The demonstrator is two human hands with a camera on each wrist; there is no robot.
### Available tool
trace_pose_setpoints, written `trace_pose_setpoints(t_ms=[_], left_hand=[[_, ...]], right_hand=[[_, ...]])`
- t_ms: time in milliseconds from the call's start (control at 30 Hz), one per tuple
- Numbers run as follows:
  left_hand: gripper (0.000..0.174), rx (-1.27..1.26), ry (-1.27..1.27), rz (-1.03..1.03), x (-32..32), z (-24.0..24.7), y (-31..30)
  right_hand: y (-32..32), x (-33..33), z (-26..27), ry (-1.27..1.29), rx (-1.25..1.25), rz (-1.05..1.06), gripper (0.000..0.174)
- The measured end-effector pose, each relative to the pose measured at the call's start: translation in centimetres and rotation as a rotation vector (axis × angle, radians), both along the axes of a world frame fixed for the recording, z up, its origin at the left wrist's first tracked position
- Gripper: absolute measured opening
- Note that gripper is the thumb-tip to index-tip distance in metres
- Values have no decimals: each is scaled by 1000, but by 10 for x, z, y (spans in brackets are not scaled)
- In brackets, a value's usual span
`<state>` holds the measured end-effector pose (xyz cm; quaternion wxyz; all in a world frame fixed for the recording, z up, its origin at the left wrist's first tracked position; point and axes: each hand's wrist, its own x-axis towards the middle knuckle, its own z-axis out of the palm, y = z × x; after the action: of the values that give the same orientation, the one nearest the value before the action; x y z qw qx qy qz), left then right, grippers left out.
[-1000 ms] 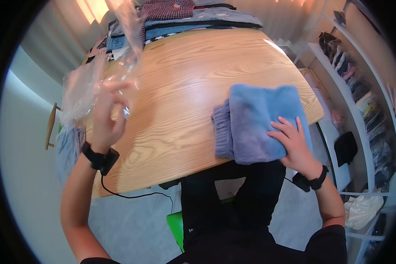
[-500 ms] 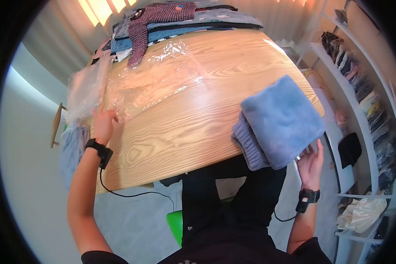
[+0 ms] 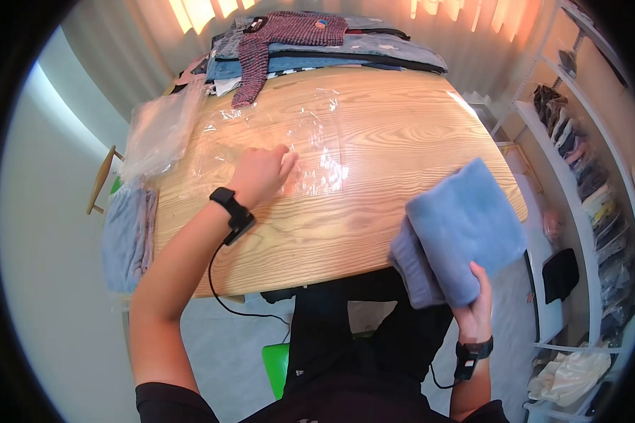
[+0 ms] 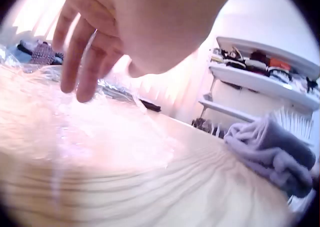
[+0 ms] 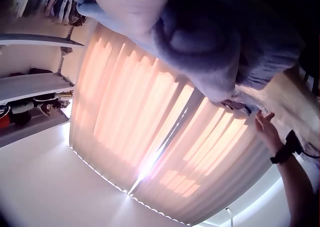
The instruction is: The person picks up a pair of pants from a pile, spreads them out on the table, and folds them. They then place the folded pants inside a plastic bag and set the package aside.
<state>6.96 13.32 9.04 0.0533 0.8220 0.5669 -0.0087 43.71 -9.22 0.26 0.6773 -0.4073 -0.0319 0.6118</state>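
Observation:
A folded blue plush garment point(image 3: 466, 218) with a ribbed part is held up by my right hand point(image 3: 475, 314) at the table's near right edge. The thumb lies on top of the fold and the other fingers are hidden beneath. In the right wrist view the garment point(image 5: 200, 41) bulges around that hand. A flat clear plastic bag point(image 3: 324, 173) lies mid-table under my left hand point(image 3: 259, 175). Seen from the left wrist, the left hand point(image 4: 115, 31) points its fairly straight fingers down, fingertips close over the shiny plastic point(image 4: 110, 132).
At the far edge are stacked folded jeans point(image 3: 374, 49) with a speckled knit sweater point(image 3: 289, 32) on top. A pile of clear bags point(image 3: 161, 130) sits at the left, beside light blue clothing point(image 3: 125, 233) on the left edge. Shelves of clothes point(image 3: 593, 190) line the right wall.
The plastic bag went from raised in my left hand to flat on the table, and that hand moved right over it. My right hand went from resting on the garment to gripping it from below.

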Motion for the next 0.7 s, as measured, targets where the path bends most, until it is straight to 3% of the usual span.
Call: trace_pose_setpoints(t_ms=[33,100,167,233,300,333,367,433,500,567,633,700], left_hand=[[53,-40,33,199,7,6,1],[54,-34,-38,213,19,5,-8],[58,127,-199,104,32,-12,-19],[63,85,-177,130,51,-18,-32],[61,54,-245,-33,54,-46,-32],[40,56,-168,-119,57,-50,-38],[40,63,-175,-80,60,-56,-39],[18,35,-232,-228,59,-60,-36],[9,48,-305,-223,58,-54,-39],[7,174,-528,-190,62,-20,-43],[7,516,-901,-178,64,8,-37],[5,705,-1206,-17,57,50,-41]], right_hand=[[-7,1,6,58,-12,18,47],[-18,0,14,-37,47,51,55],[-30,3,11,24,202,44,66],[-41,10,4,68,239,106,74],[-48,4,16,180,217,-47,75],[-45,6,15,180,214,-21,75],[-54,12,9,180,213,31,74],[-57,28,7,193,220,161,74],[-34,26,-8,226,218,281,73],[-12,10,-8,257,216,372,72],[-8,6,-13,283,217,427,72],[1,6,-17,304,217,474,71]])
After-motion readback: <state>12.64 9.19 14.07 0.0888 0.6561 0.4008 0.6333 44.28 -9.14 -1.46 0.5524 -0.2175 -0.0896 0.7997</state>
